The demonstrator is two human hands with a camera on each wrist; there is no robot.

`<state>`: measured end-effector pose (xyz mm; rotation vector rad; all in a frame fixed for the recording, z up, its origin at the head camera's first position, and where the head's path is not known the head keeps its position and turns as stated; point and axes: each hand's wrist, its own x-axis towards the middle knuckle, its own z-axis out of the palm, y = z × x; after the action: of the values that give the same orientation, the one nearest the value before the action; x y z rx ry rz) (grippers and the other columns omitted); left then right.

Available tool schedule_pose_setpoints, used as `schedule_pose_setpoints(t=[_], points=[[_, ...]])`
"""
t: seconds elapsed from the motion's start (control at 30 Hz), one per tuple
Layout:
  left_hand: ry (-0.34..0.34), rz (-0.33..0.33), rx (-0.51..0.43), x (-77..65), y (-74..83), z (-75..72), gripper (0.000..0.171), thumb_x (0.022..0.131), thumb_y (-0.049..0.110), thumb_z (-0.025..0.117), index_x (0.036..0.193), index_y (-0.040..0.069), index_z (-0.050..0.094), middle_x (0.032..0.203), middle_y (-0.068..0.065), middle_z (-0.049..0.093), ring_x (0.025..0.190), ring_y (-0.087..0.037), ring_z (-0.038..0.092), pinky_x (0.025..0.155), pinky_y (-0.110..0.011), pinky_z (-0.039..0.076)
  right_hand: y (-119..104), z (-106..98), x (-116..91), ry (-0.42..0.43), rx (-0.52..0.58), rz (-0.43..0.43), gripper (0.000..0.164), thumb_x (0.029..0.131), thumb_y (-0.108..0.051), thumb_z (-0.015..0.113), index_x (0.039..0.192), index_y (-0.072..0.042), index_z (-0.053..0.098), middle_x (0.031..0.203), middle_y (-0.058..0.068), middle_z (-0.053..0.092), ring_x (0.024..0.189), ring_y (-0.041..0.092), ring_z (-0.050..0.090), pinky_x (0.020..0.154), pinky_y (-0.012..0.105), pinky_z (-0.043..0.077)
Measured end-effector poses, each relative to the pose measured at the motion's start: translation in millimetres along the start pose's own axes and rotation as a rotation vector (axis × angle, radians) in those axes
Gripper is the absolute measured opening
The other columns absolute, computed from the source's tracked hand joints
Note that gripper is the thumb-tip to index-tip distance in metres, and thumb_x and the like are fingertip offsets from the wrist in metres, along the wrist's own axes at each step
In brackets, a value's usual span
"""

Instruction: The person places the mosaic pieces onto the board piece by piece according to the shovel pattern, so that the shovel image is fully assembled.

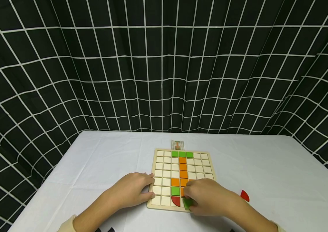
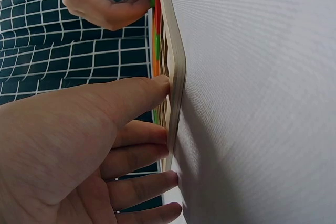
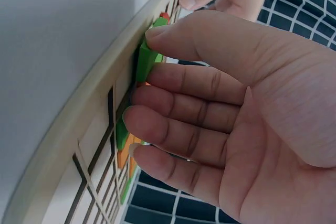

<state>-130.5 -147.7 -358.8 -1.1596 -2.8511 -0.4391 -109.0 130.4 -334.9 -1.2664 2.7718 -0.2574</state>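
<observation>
A wooden grid board point(image 1: 167, 208) lies on the table with coloured tiles in its cells. My right hand point(image 1: 206, 197) pinches a green square tile point(image 1: 187, 203) between thumb and index finger over the board's nearest row. The right wrist view shows this green tile point(image 3: 146, 61) tilted in its cell. Left of it sits a red quarter-circle tile point(image 1: 175, 201), below a green square tile point(image 1: 175, 191). My left hand point(image 1: 133, 190) steadies the board's left edge, thumb on the near corner and fingers extended along the side. My right hand partly covers the orange tiles beside it.
Orange tiles point(image 1: 183, 167) form a column up to a green row point(image 1: 182, 154) at the far edge. Behind the board stands a small pattern card point(image 1: 177, 145). A loose red quarter-circle piece point(image 1: 244, 196) lies right of my right wrist. Black gridded curtains point(image 1: 161, 67) surround the white table.
</observation>
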Motion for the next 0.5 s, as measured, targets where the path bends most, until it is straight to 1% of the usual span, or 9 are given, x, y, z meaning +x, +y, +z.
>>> schedule_pose_setpoints(t=[0.13,0.3,0.37,0.47,0.5], points=[[-0.002,-0.006,-0.004,0.3,0.4,0.2,0.019,0.088,0.029,0.077,0.080,0.017,0.065,0.129,-0.015,0.066,0.117,-0.032,0.063,0.098,-0.047,0.051,-2.7,1.7,3.2,0.009,-0.008,-0.010,0.025,0.072,-0.010,0.080,0.073,-0.021,0.058,0.066,-0.016,0.040,0.058,0.002,0.038,0.051,0.020,0.035],[-0.003,-0.003,-0.006,0.7,0.5,0.1,0.021,0.088,0.029,0.077,0.078,0.018,0.063,0.128,-0.015,0.066,0.117,-0.032,0.063,0.097,-0.047,0.051,-3.7,1.7,5.4,0.011,-0.012,0.006,0.024,0.074,-0.013,0.083,0.071,-0.020,0.060,0.066,-0.017,0.041,0.057,0.003,0.038,0.051,0.021,0.036],[-0.003,-0.004,-0.004,0.7,0.0,0.2,0.022,0.088,0.029,0.077,0.077,0.018,0.062,0.128,-0.015,0.066,0.117,-0.032,0.063,0.097,-0.047,0.051,-4.0,1.9,5.9,0.017,-0.019,0.011,0.025,0.073,-0.012,0.082,0.069,-0.021,0.059,0.065,-0.017,0.041,0.057,0.003,0.037,0.050,0.021,0.035],[-0.001,-0.010,-0.004,0.4,-0.4,0.5,0.018,0.088,0.029,0.077,0.082,0.016,0.066,0.129,-0.015,0.066,0.117,-0.032,0.063,0.098,-0.047,0.051,-3.9,3.6,6.4,0.039,-0.027,0.013,0.029,0.071,-0.009,0.082,0.065,-0.021,0.056,0.063,-0.017,0.041,0.055,0.003,0.036,0.048,0.021,0.033],[-0.001,-0.011,-0.004,0.4,-0.5,0.5,0.018,0.088,0.029,0.076,0.081,0.016,0.066,0.129,-0.015,0.066,0.117,-0.032,0.063,0.098,-0.046,0.051,-3.9,4.4,6.5,0.048,-0.029,0.013,0.031,0.070,-0.008,0.082,0.064,-0.021,0.055,0.062,-0.017,0.041,0.055,0.003,0.036,0.048,0.021,0.033]])
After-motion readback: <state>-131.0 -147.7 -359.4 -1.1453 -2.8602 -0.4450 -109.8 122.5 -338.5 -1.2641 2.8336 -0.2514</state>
